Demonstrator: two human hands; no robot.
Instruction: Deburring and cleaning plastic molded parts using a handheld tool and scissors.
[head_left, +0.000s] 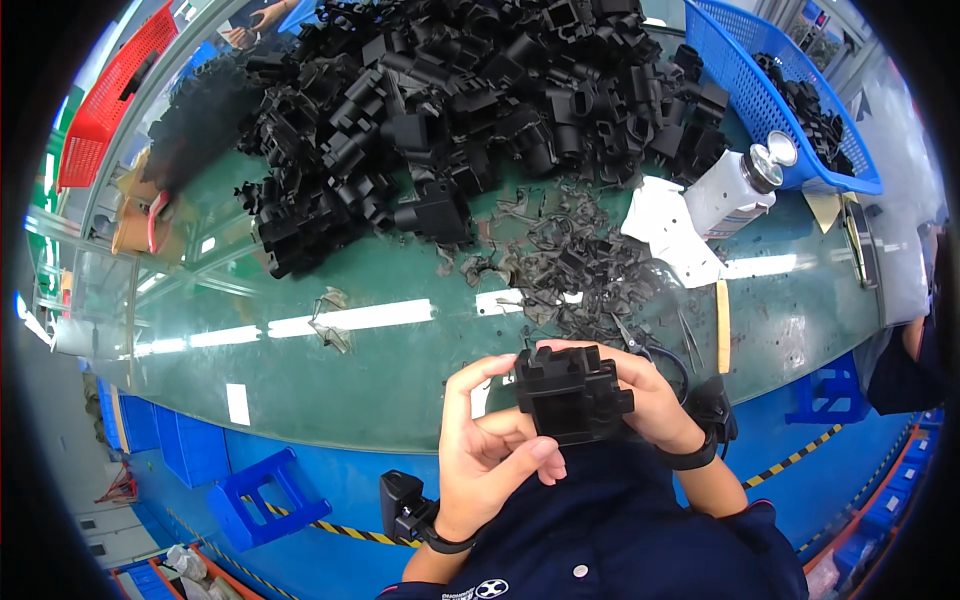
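A boxy black moulded plastic part [566, 398] is held above the near table edge, in front of my body. My left hand [482, 450] grips its left side, with the index finger at the upper corner and the thumb near the lower edge. Around its right and far side curls my right hand [652, 398], whose fingers are partly hidden behind it. Just beyond the hands lie scissors [672, 362] with dark handles, thin metal tweezers [690, 338] and a yellow stick [722, 325]. A heap of thin black plastic scraps [585, 265] spreads past them.
A big pile of similar black parts [480, 90] covers the far side of the green table [330, 385]. At right stand a white bottle [722, 198], white paper [665, 228] and a blue basket [835, 150]. A red basket [115, 95] is far left; blue stools [265, 500] stand below.
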